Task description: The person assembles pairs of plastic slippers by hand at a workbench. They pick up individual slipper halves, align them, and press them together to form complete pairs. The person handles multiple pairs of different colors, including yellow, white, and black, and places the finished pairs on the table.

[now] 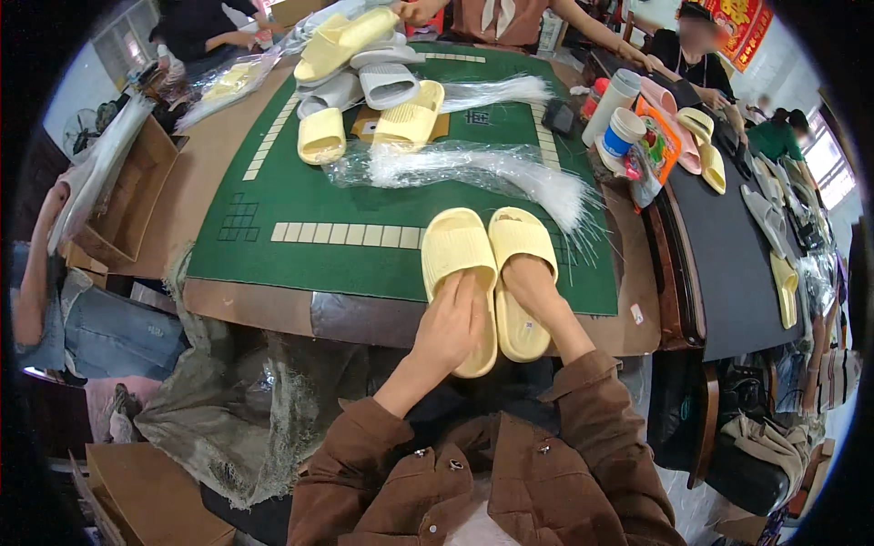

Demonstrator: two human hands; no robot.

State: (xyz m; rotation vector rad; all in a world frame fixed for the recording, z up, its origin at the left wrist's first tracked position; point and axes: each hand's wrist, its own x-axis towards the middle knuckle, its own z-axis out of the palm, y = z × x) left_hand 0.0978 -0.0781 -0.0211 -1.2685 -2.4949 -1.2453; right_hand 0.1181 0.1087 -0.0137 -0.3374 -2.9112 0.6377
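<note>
Two pale yellow slide slippers rest side by side at the near edge of the green mat, toes pointing away from me. Around the left slipper (458,238) my left hand (449,320) is closed, its fingertips tucked under the ribbed strap. My right hand (537,287) reaches into the right slipper (523,238), and the strap hides most of its fingers. Beyond them lies a clear plastic bag (455,164) with a bundle of thin white plastic strands spilling out to the right. Farther back is a heap of yellow and grey slippers (387,82).
A white cup with a blue band (622,136), a bottle (614,96) and an orange packet (657,150) stand at the mat's right. On the dark conveyor-like surface (728,273) lie more slippers. Another person's hand (419,11) reaches the heap. A cardboard box (137,187) stands left.
</note>
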